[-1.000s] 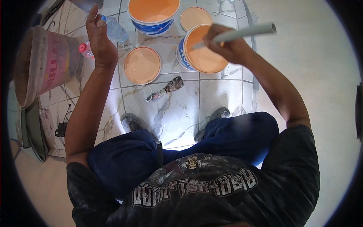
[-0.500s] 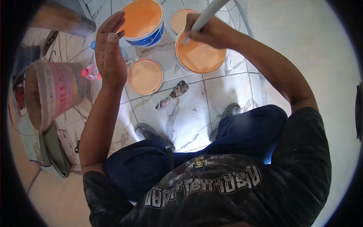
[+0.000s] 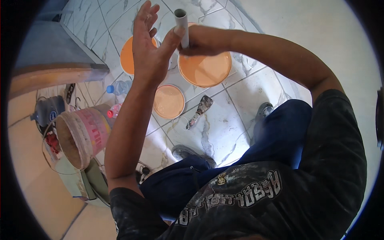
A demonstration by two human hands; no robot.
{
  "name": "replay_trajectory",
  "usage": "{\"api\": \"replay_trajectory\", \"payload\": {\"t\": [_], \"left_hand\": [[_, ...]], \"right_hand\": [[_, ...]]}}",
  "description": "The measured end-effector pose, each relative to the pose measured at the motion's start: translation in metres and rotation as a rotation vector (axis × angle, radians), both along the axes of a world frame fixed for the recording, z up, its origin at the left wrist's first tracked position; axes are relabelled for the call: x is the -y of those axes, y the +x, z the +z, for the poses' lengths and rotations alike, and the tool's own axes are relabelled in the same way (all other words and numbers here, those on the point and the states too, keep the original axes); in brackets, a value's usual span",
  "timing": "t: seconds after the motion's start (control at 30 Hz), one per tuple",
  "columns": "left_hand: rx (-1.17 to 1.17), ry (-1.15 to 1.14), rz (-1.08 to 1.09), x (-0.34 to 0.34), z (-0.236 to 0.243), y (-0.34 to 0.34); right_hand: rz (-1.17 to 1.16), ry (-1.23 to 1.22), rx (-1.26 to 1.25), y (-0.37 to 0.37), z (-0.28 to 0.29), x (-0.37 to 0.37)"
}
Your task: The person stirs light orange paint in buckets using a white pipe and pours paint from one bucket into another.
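Note:
My right hand (image 3: 202, 40) is closed around a pale grey hollow pipe (image 3: 182, 27), whose open end points up toward me. Its lower end is hidden behind the hand. My left hand (image 3: 154, 52) is raised beside it, fingers apart; its thumb overlaps the pipe, and I cannot tell whether they touch. Below the right hand stands a round tub of orange paint (image 3: 206, 70). Partly behind the left hand is a bucket of deeper orange paint (image 3: 127, 56). A paint-coated round lid (image 3: 169, 103) lies near the left forearm.
A paint-stained scraper (image 3: 200, 112) lies on the marble-patterned tiles. Two plastic bottles, one blue-capped (image 3: 120, 87) and one red-capped (image 3: 115, 111), lie to the left. Beyond them a dirty pink-banded bucket (image 3: 90, 130) rests on its side. A pale wall (image 3: 320, 36) rises at the right.
The pipe has swung from leaning up to the right to pointing toward me, its end now near my left hand. My left hand has moved right, toward the pipe. The view has shifted.

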State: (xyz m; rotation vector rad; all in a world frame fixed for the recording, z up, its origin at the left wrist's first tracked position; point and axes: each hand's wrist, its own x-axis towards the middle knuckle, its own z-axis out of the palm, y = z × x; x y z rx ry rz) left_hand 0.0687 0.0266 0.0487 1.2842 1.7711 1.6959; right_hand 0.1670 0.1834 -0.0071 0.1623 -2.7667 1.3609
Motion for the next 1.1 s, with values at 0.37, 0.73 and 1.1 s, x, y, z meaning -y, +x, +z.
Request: {"api": "replay_trajectory", "payload": {"t": [0.37, 0.73, 1.1], "left_hand": [[0.156, 0.24, -0.37, -0.028, -0.026, 0.105], [0.321, 0.24, -0.239, -0.097, -0.041, 0.045], [0.424, 0.14, -0.322, -0.043, -0.035, 0.08]], "right_hand": [[-0.063, 0.026, 0.033, 0.114, -0.005, -0.024], [-0.612, -0.314, 0.052, 0.181, -0.04, -0.083], [-0.807, -0.509, 0.154, 0.225, -0.086, -0.087]]}}
